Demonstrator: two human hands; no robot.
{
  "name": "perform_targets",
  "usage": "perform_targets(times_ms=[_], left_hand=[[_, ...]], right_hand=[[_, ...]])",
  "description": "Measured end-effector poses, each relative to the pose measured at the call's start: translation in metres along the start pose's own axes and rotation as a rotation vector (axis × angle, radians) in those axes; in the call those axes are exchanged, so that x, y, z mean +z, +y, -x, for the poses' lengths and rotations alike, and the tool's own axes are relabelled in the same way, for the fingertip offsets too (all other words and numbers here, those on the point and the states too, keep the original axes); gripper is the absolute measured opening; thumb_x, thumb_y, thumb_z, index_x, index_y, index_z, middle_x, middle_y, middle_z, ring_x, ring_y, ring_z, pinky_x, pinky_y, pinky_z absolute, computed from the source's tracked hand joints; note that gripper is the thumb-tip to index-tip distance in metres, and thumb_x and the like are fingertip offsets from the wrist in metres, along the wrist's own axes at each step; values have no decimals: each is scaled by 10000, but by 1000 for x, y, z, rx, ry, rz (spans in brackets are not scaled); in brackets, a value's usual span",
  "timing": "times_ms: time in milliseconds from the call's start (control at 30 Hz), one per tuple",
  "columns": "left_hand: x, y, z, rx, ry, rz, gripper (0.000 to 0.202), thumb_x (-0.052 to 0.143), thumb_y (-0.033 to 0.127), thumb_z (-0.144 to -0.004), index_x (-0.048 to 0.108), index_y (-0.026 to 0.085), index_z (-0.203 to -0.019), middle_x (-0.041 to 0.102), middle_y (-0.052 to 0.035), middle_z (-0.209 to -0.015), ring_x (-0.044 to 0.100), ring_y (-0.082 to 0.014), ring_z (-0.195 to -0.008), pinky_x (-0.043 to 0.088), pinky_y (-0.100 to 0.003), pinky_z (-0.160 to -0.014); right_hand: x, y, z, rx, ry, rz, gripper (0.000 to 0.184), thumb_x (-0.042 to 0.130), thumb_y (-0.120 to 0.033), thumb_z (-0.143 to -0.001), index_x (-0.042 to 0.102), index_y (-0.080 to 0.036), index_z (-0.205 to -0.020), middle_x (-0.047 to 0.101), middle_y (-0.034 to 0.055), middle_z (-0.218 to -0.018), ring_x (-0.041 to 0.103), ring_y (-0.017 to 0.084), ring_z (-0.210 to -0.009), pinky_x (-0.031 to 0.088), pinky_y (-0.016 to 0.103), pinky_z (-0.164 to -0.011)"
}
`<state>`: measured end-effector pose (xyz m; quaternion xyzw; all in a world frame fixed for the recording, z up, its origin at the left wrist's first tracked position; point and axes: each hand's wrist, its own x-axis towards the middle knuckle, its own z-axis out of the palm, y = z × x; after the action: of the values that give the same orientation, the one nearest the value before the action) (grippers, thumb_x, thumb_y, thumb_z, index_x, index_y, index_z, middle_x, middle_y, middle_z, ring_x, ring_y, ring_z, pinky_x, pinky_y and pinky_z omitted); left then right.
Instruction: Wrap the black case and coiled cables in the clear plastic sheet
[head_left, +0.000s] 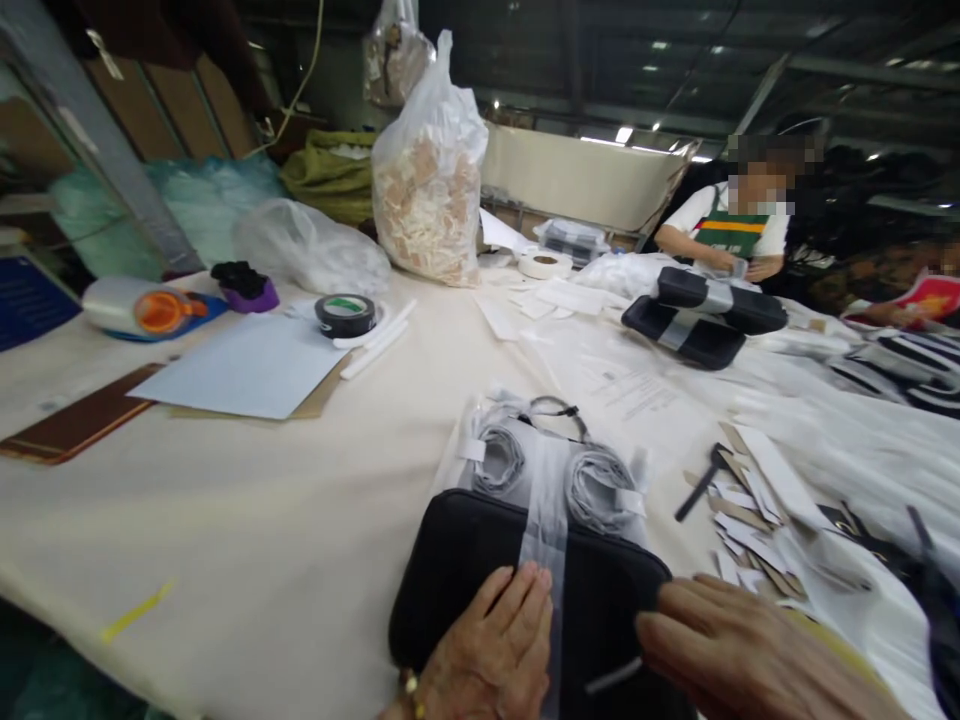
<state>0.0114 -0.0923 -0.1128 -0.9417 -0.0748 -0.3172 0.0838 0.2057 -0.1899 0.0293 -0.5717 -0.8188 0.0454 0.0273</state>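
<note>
A black flat case lies at the table's near edge, with a strip of clear tape running across it. My left hand rests flat on the case, fingers stretched out against the tape. My right hand lies on the case's right side, fingers extended toward the left. Just beyond the case sits a clear bag of coiled grey cords.
White and brown paper strips are scattered to the right. A black tape roll, white sheet, big bag of scraps and two taped black cases lie farther back. A seated person works at the far right.
</note>
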Motion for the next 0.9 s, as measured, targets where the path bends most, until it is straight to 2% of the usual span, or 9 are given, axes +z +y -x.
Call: perform_targets(times_ms=[167,267,333,467,667,767,900], left_hand=[[3,-2,-3,18,86,-21,272,460,280,-847,616,129,-1011,608,-77,-1136,516,-209,-1108,348,-334,-980],[7,-1,-4,-14,159,-31,201,471,228,-847,633,152,-939,631,-59,-1081,546,-190,-1057,355,-327,-964],[9,1,-4,-18,169,-60,201,450,203,-860,636,169,-928,629,-44,-1092,551,-173,-1041,358,-315,-953],[12,2,-3,-12,158,-120,264,393,214,-886,637,166,-972,613,-50,-1137,547,-165,-1047,384,-298,-916],[14,4,-2,-20,161,-112,280,372,223,-899,647,185,-937,637,-26,-1080,551,-165,-1038,384,-306,-913],[12,5,-3,-50,141,-103,281,370,240,-901,640,190,-960,623,-17,-1107,533,-157,-1056,378,-291,-914],[7,4,-5,-32,121,-94,259,393,222,-888,640,179,-954,622,-26,-1104,532,-165,-1055,378,-294,-917]], right_hand=[[0,8,-43,52,-304,-128,191,426,-67,-833,474,-225,-735,546,-12,-718,515,133,-620,306,252,-533],[6,18,-62,25,-377,-102,208,387,-61,-831,484,-209,-721,550,5,-707,504,154,-628,289,274,-551],[10,24,-71,14,-404,-73,208,379,-62,-828,494,-201,-723,557,14,-718,502,159,-637,279,284,-558],[17,31,-82,-12,-406,-44,189,392,-73,-818,509,-198,-737,559,21,-716,489,162,-636,255,290,-553],[27,33,-85,-28,-372,-47,189,418,-68,-806,525,-205,-731,552,7,-680,470,149,-603,258,283,-564],[32,32,-87,-11,-329,-17,208,439,-39,-782,545,-214,-748,565,-2,-687,490,146,-613,271,288,-591],[33,31,-94,63,-357,-14,212,450,-35,-778,560,-210,-730,604,-3,-679,547,143,-611,286,276,-577]])
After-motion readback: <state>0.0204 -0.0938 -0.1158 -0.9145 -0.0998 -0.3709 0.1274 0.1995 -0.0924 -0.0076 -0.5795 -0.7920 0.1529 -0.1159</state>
